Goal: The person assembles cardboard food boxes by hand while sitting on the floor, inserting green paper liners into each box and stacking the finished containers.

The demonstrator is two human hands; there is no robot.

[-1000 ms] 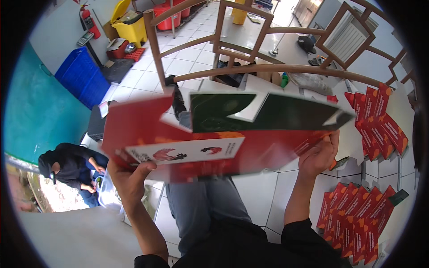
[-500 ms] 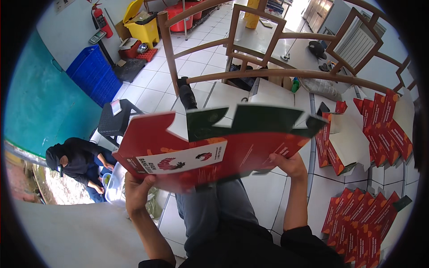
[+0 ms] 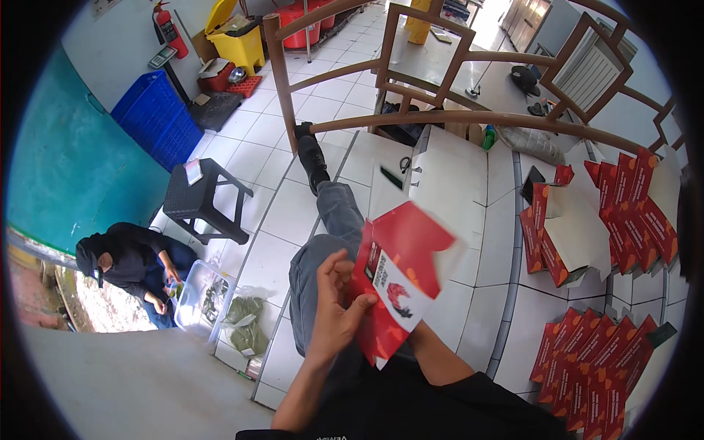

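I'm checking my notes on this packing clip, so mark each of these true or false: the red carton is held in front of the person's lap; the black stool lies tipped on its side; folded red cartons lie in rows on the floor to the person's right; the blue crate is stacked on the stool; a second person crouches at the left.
1. The red carton is held before the lap, left hand on it: true; the right hand is hidden behind it.
2. The black stool lies tipped: false, it stands upright.
3. Folded red cartons lie in rows at the right: true.
4. The blue crate sits on the stool: false, it stands on the floor by the wall.
5. A second person crouches at left: true.
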